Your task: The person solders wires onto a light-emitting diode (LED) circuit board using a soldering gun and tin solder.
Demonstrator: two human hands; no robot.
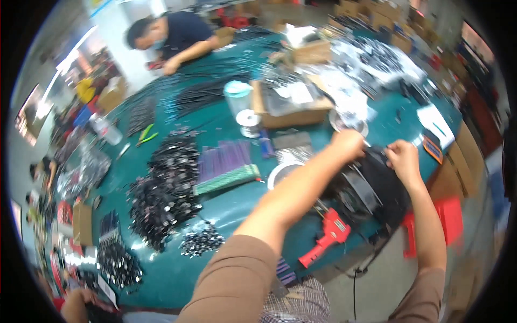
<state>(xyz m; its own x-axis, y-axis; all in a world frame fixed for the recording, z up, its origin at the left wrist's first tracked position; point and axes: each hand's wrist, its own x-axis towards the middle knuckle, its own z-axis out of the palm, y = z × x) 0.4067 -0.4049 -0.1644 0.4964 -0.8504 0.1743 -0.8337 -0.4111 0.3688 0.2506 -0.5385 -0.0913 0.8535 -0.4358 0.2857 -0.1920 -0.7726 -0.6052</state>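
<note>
Both my arms reach to the right side of the green table. My left hand [349, 145] has its fingers curled closed at the upper edge of a black sheet-like thing [383, 180]; what it grips is hidden. Across from it, my right hand [403, 159] makes a pinch at the same black thing's right edge, and the pinched part is too small to name. Between and below the hands is a dark device with a pale flat panel [362, 188]. A red hot glue gun [329, 237] lies nearer to me, under my left forearm's right side.
Purple strips in a green tray [229, 183], a heap of black cables [167, 183] and small metal parts [202, 239] cover the table's [237, 207] middle. Behind stand a spool [249, 124] and a cardboard box [293, 110]. A red stool [449, 220] is at right; another person [180, 40] works opposite.
</note>
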